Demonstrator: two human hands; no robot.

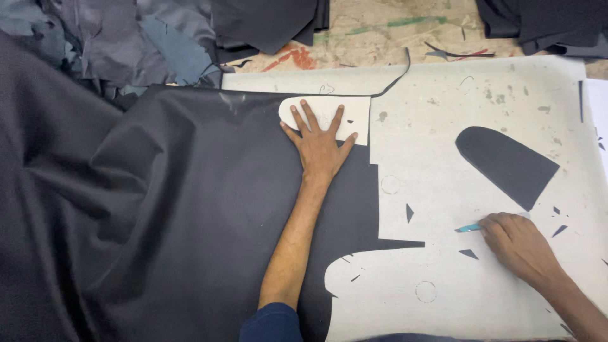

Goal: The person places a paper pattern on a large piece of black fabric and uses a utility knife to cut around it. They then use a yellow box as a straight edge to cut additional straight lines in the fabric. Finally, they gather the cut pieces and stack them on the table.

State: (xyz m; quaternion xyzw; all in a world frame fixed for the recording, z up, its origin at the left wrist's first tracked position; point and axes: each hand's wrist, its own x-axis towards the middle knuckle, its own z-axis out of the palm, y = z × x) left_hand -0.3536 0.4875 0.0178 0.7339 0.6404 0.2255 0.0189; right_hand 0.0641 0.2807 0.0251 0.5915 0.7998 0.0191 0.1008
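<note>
Spread wide, the left hand (322,147) pressed a white pattern card (329,117) flat on the black leather sheet (190,209). The right hand (516,244) gripped a teal knife (468,228) near 1 cut black piece (506,164).

No packages, labels, signs or screens in view. The frame holds only sheet material, cut pieces and a work surface; none carries a tag, sticker or display, from upper left to lower right of the frame.
</note>
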